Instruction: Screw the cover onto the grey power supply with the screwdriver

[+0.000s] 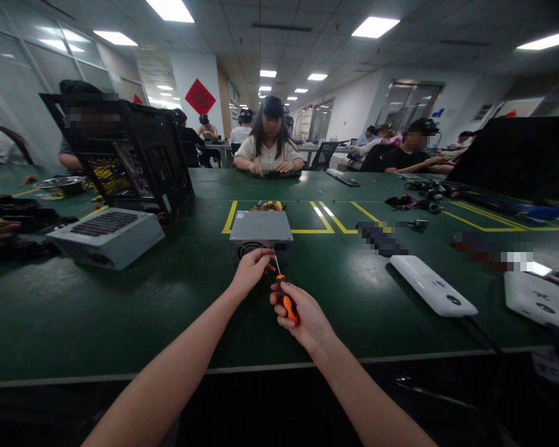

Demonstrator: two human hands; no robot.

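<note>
A grey computer power supply (261, 225) sits on the green table in front of me, its fan grille and socket side facing my hands. My right hand (302, 310) is wrapped round the orange and black handle of a screwdriver (289, 305). The thin shaft points up and away, its tip at the power supply's near face beside the socket. My left hand (253, 271) is at that same face, just left of the shaft, with its fingers drawn together near the tip. Whatever those fingertips pinch is too small to make out. Coloured cables (266, 206) lie behind the power supply.
To the left are a second power supply (109, 237) and an open black computer case (130, 155). White handheld devices (431, 285) with cables lie at right, near a dark monitor (517, 158). Across the table sits a person (270, 149). Yellow tape (307, 231) marks the tabletop.
</note>
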